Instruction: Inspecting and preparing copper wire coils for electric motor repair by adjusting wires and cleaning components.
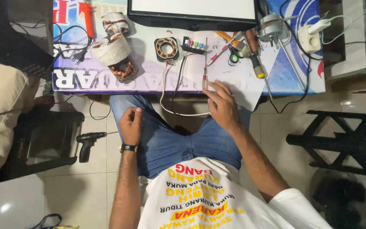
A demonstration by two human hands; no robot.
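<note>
While the right hand (222, 107) hangs over the near edge of the surface (242, 82), its fingers are spread loose with the fingertips touching or almost touching a thin red-handled probe (204, 78) that lies right at that edge. I can't tell if it's actually pinched yet. The left hand (131, 126) is curled into a loose fist on the denim thigh, holding nothing.

Just behind the probe sits a small stator with copper windings (166, 48) and a little black tester with coloured buttons (193, 46), with a white cable (178, 111) looping off the edge toward the lap. Screwdrivers (254, 57) and a fan motor (270, 27) sit toward the far right corner, 2 taped coils (112, 48) toward the left.

Risk-wise, I'd say that probe is so near the edge that a clumsy nudge could roll it off, and a knee could snag the dangling cable and drag the stator.
</note>
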